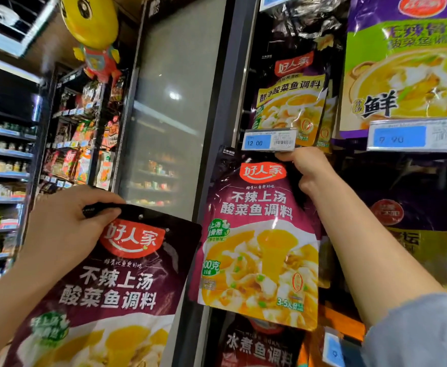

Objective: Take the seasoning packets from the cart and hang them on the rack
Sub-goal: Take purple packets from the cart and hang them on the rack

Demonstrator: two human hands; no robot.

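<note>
We record two matching maroon seasoning packets with a red oval logo and a yellow soup picture. The first packet [105, 282] sits low and left in the frame, tilted with its top edge leaning rightward, away from the rack and in front of a glass cooler door [169, 107]. The left hand [66, 229] grips it at the upper left corner, thumb on the front face and fingers curled over the black top strip; the small hang hole near the top edge is visible and free. The second packet [262, 242] hangs upright against the rack [243, 75], directly below a blue price tag [268, 140] reading 12.00. The right hand [309, 168] is raised at this packet's upper right corner, fingers curled, with the fingertips just under the price tag; we read it as pinching the packet's top edge, though the contact point itself is hidden behind the knuckles. A grey-blue sleeve [415, 332] covers the right upper arm. Above the tag hangs a darker packet of the same brand [291, 102] with others stacked behind it. To the right hangs a larger purple and green packet [407, 62] over a second tag [415, 136] reading 9.90. Below the second packet, a dark packet with white characters [259, 345] is partly covered. At upper left a yellow inflatable figure [92, 30] hangs before aisles of shelved goods [5, 168].
</note>
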